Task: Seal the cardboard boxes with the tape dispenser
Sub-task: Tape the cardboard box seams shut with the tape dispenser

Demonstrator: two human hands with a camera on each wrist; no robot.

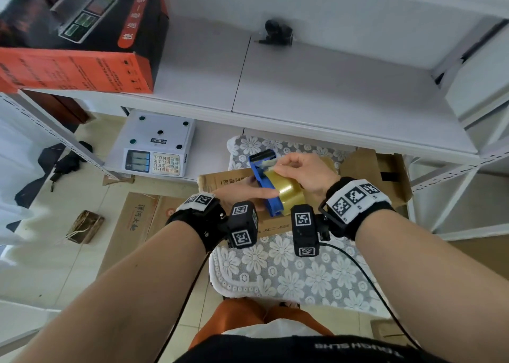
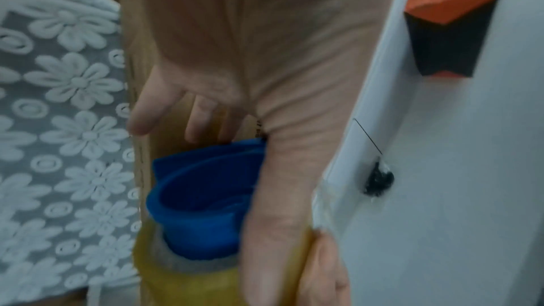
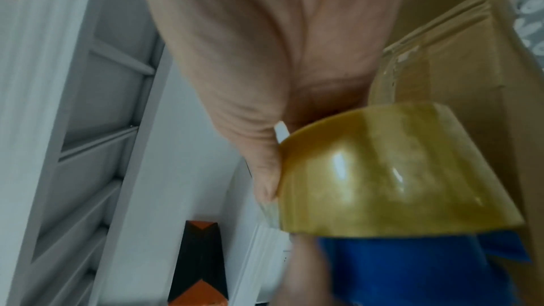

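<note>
above cardboard box [image 1: 366, 175], at centre of head view: blue tape dispenser [image 1: 265, 186] with yellowish tape roll [image 1: 289, 194]. left hand [image 1: 242, 193] holds dispenser from 9 o'clock side, thumb laid straight along roll, other fingers [image 2: 203, 120] loosely bent behind blue frame. right hand [image 1: 301, 173] at 3 o'clock, thumb and forefinger pinching loose tape end by roll.

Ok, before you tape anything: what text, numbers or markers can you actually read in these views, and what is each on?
"TOUGH SLHS", seen upside down: black waistband.
"洋河大曲": flattened carton on the floor.
Digits 0-9: scale keypad.
Square black-and-white coded markers, no words: wrist bands and wrist cameras.
Chinese characters, too blurred to read: orange-and-black box and cardboard box under the tape dispenser.
</note>
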